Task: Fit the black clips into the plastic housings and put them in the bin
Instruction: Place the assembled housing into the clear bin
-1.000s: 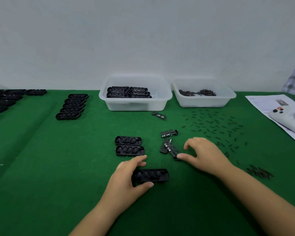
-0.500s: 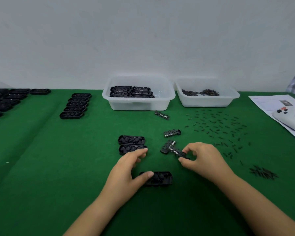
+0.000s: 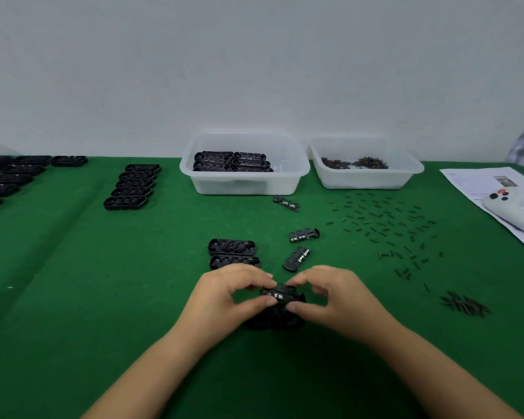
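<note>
A black clip (image 3: 278,293) with small metal contacts is held between both hands, just above a black plastic housing (image 3: 274,319) lying on the green cloth. My left hand (image 3: 224,300) pinches the clip's left end and my right hand (image 3: 333,300) pinches its right end. Two empty housings (image 3: 232,247) lie side by side just beyond my left hand. Three loose clips (image 3: 297,258) lie beyond my right hand, the farthest near the bin. The clear bin (image 3: 245,180) at the back holds several stacked black housings.
A second clear bin (image 3: 366,176) with small dark parts stands to the right. Small black pins (image 3: 381,225) lie scattered at the right, with a pile (image 3: 463,306) nearer. Rows of housings (image 3: 132,189) sit at the left. A paper and white controller (image 3: 508,204) lie far right.
My right hand lifted a clip off the cloth and carried it left over the near housing. My left hand let go of that housing and took the clip's other end.
</note>
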